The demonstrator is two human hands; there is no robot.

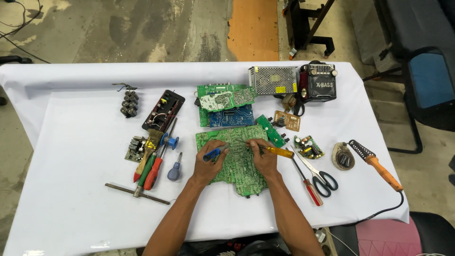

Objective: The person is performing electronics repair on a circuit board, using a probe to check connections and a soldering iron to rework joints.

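A large green circuit board lies solder side up on the white table cover, near the front middle. My left hand rests on the board's left part and holds a small blue-handled tool. My right hand lies on the board's right part and grips a yellow-handled screwdriver, whose thin shaft points left across the board's top toward the left hand.
Behind the board are stacked green and blue circuit boards, a metal power supply and a black radio. Pliers, brush and screwdrivers lie left. Scissors, a red screwdriver and an orange soldering iron lie right.
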